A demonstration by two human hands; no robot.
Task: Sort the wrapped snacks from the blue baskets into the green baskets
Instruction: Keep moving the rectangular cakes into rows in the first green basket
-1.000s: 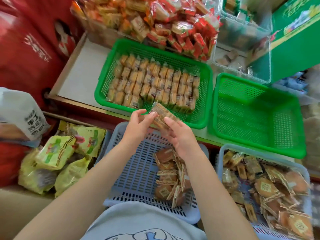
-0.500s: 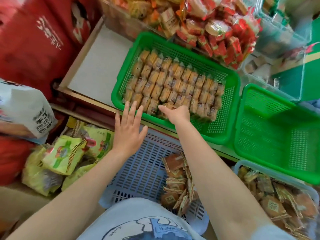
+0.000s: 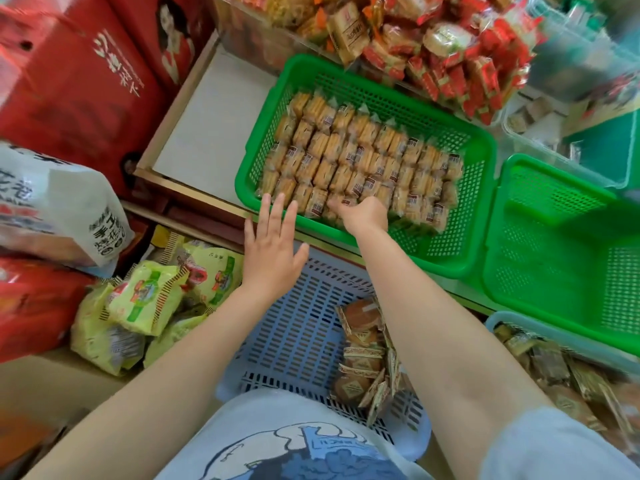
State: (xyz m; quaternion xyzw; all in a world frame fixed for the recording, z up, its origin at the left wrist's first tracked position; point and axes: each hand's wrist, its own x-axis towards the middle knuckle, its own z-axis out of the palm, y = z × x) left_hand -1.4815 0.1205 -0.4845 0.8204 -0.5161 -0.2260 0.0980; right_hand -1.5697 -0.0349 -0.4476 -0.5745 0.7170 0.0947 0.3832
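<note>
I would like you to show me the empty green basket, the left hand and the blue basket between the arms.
empty green basket [image 3: 554, 271]: head view, bare mesh floor.
left hand [image 3: 270, 251]: head view, back of hand.
blue basket [image 3: 298, 327]: head view, bare slotted floor.

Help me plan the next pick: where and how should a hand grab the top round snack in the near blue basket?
Pinch the round snack by its crimped wrapper edge, coming from above. It lies flat on the pile in the blue basket, and the walls block a side approach.

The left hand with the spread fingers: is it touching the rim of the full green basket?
Cannot tell. In the head view the left hand has its fingertips overlapping the near rim of the green basket, but contact or hovering isn't clear.
</note>
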